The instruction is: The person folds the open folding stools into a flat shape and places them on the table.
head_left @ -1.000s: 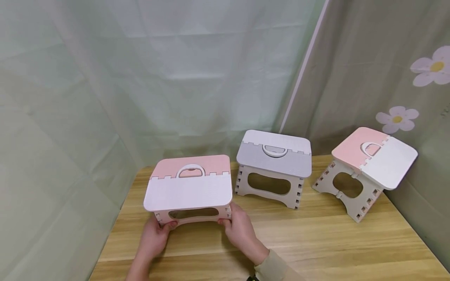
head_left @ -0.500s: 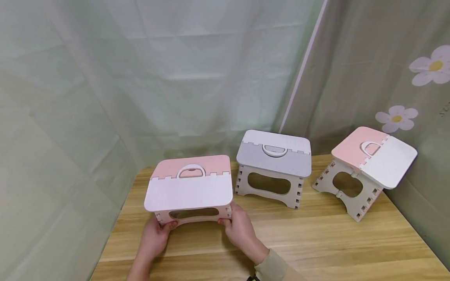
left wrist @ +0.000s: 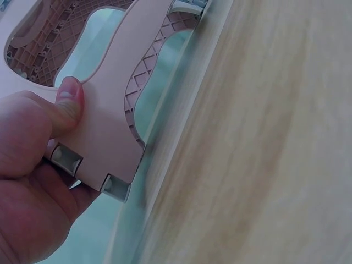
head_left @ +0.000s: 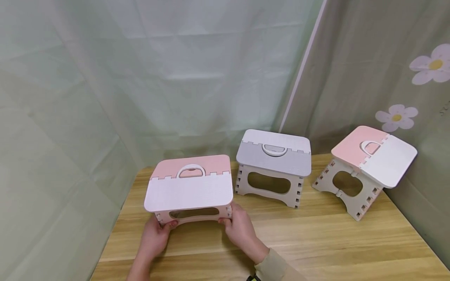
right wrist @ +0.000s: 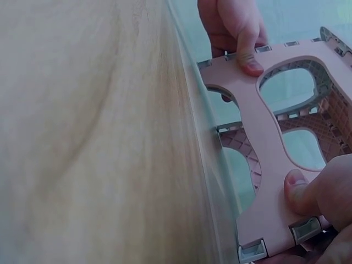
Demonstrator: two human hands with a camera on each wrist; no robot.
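A folding step stool [head_left: 188, 192] with a pink and white top and pale pink legs stands unfolded at the left of the table, its arched white handle lying flat on top. My left hand [head_left: 153, 236] grips the lower left of its near leg panel, the thumb [left wrist: 70, 102] on the front face beside the oval opening. At the lower right corner my right hand [head_left: 240, 227] holds the same panel, thumb [right wrist: 297, 190] on the front and fingers behind. The feet are close over the wooden surface in both wrist views. The far leg panel is mostly hidden in the head view.
A grey and white folding stool [head_left: 274, 160] stands just right of the held one. Farther right is another pink and white stool [head_left: 365, 168], turned at an angle. Pale curtains [head_left: 211, 78] hang behind the wooden table [head_left: 334, 249] and along its sides.
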